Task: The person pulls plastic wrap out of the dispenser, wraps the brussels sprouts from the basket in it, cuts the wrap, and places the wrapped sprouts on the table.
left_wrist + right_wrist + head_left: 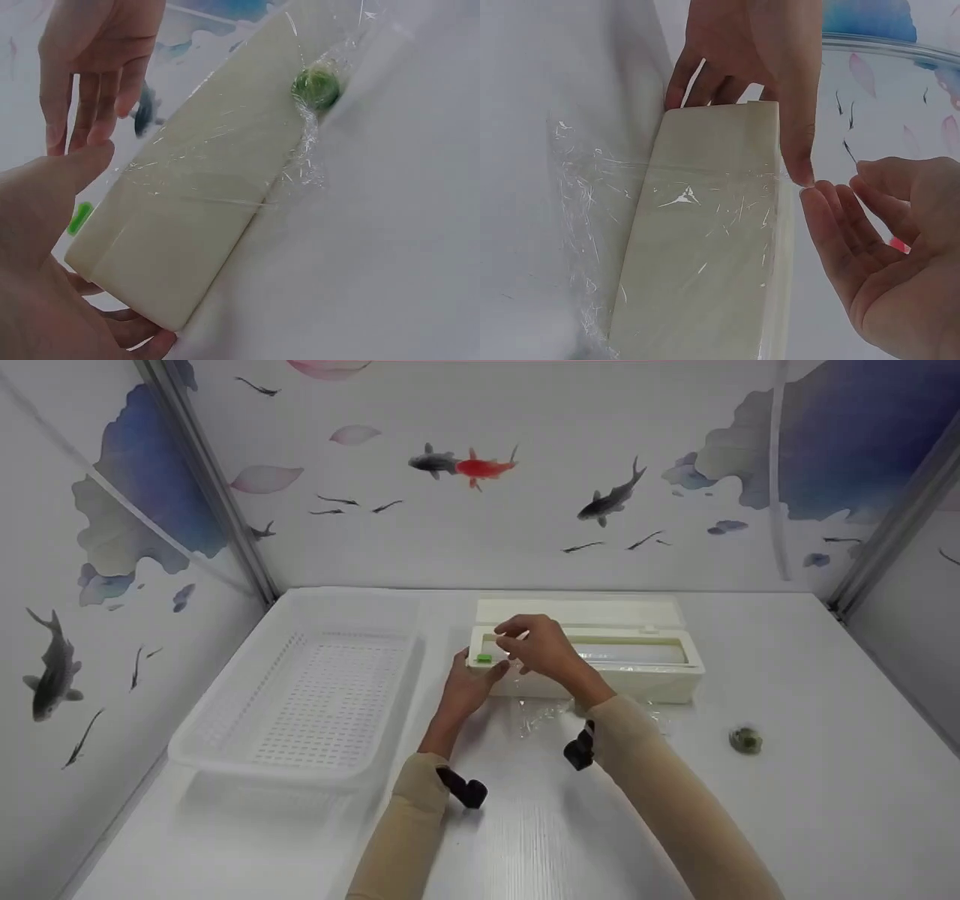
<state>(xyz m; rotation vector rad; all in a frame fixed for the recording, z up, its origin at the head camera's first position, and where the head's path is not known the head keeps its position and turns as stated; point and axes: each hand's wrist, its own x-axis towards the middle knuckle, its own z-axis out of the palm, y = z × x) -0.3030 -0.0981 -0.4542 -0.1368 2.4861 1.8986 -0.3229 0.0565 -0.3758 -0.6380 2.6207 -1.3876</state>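
A cream cling film dispenser lies with its lid raised at the back and a roll inside. My left hand holds its left end, fingers round the end wall and thumb near the top front edge. Above that end is my right hand, fingers loosely bent, close to the green slider; nothing shows in its grasp. Clear cling film hangs over the dispenser's front onto the table. Under or in the film, a small round green vegetable sits by the dispenser, mostly hidden in the head view.
A white perforated plastic basket stands on the left of the white table. To the right lies another small green item, apparently film-wrapped. Printed panels with fish enclose the back and sides.
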